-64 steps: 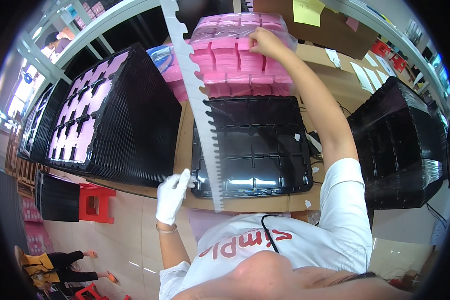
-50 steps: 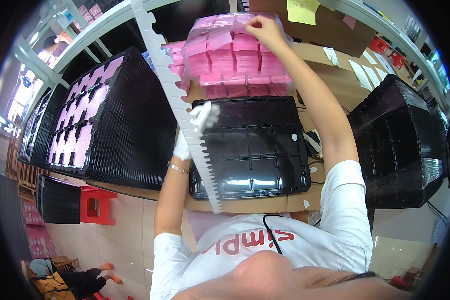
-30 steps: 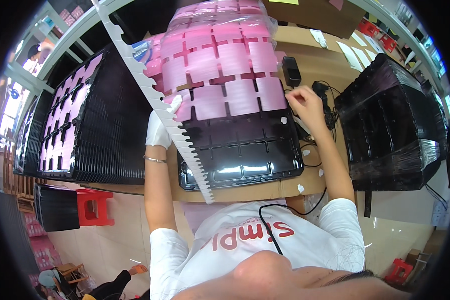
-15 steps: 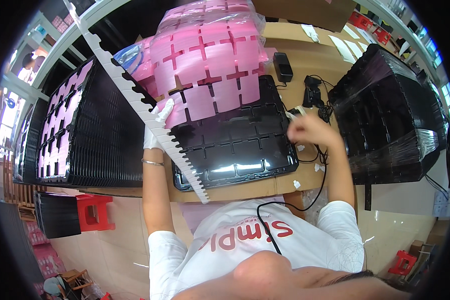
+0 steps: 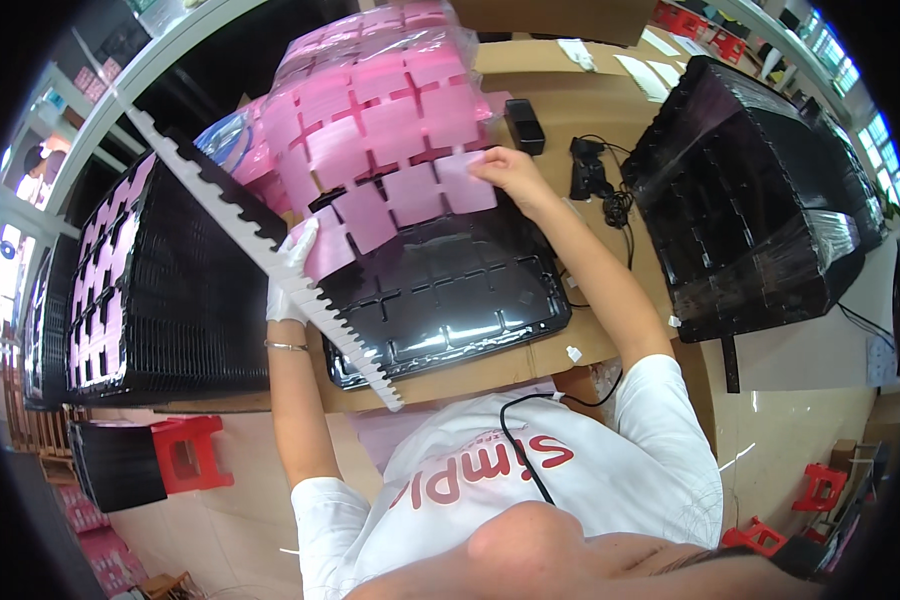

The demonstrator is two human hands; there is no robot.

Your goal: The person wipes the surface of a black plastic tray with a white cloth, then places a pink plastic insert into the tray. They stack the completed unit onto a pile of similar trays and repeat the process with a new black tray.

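- Left hand (image 5: 292, 272): white-gloved, its grip closed on the lower left edge of the pink sheet (image 5: 390, 165), just beside the white toothed strip (image 5: 270, 240).
- Right hand (image 5: 505, 170): bare, fingers pinching the sheet's right edge at one of its square pads.
- Pink sheet: a panel of square pink pads joined in a grid, held between both hands, tilted over the far half of the black tray (image 5: 440, 300); its far end lies on a stack of like pink sheets in clear wrap.
- Black tray: shallow, compartmented, glossy, flat on the brown worktop (image 5: 560, 110) directly before the person; its near half is uncovered.
- White toothed strip: long, runs diagonally from upper left down to the tray's near left corner.
- Left: stacks of black trays (image 5: 160, 300), some holding pink pads.
- Right: wrapped black tray stack (image 5: 760, 210).
- Worktop, far: small black box (image 5: 523, 125), black cable (image 5: 600, 185).
- Floor: red stool (image 5: 185, 450).
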